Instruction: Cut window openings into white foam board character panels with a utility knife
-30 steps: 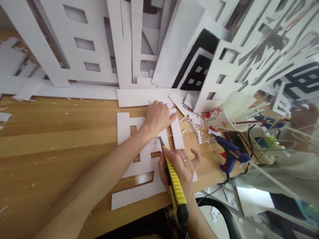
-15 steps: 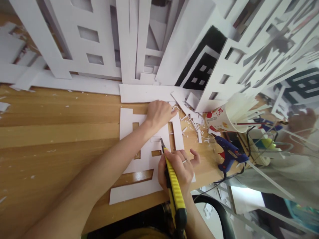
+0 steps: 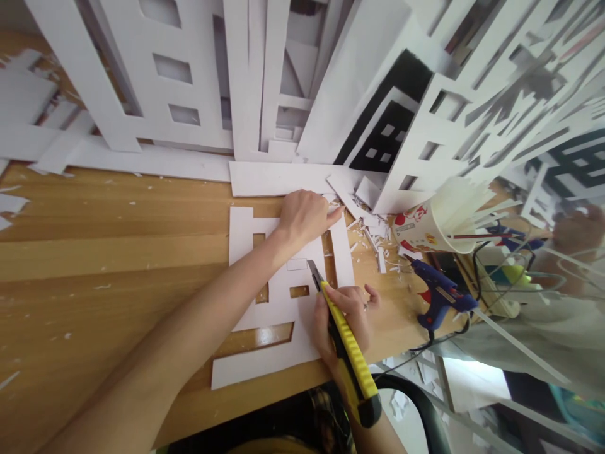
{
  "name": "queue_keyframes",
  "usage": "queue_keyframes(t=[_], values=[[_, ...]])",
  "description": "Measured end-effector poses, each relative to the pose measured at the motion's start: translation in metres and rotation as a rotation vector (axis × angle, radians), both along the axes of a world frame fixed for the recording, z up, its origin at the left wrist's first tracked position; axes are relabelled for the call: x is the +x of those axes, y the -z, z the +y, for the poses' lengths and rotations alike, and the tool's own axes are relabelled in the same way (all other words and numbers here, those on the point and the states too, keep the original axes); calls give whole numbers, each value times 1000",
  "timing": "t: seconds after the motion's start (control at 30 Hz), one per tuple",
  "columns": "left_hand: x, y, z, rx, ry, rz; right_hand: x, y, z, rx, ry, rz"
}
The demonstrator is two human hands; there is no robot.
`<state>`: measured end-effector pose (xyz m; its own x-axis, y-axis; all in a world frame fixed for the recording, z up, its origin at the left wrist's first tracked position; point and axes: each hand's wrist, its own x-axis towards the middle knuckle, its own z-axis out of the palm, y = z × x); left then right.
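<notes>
A white foam board sheet (image 3: 243, 252) with cut-out openings lies flat on the wooden table. My left hand (image 3: 305, 217) presses on its upper part, fingers curled down and mostly hidden, thumb pointing right. In my right hand (image 3: 347, 312) is a yellow and black utility knife (image 3: 350, 343), gripped with its blade out. The blade tip is over the board, close to the right end of a small pencilled rectangle (image 3: 297, 264). I cannot tell whether the tip touches the sheet. Just below that drawing is a small cut-out window (image 3: 299, 291).
White board building models (image 3: 179, 82) stand along the back. Paper scraps (image 3: 373, 230) lie beside a paper cup (image 3: 423, 227) of white sticks. A blue glue gun (image 3: 439, 293) with its cord is at right. Another person's hand (image 3: 576, 233) shows at the far right.
The knife's tip has shifted slightly right and up, and its handle has swung to the right with my right hand. My left hand stays on the board. The whole view has drifted slightly.
</notes>
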<state>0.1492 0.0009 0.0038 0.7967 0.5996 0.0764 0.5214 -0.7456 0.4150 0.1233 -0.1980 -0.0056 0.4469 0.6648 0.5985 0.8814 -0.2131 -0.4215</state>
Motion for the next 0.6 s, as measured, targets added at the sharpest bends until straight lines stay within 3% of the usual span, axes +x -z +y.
queue_keyframes(t=[0.2, 0.6], values=[[-1, 0, 0, 56, 98, -32, 1, 2, 2, -20, 21, -24], [-2, -3, -1, -33, 29, -3, 1, 2, 5, -27, 19, -78]])
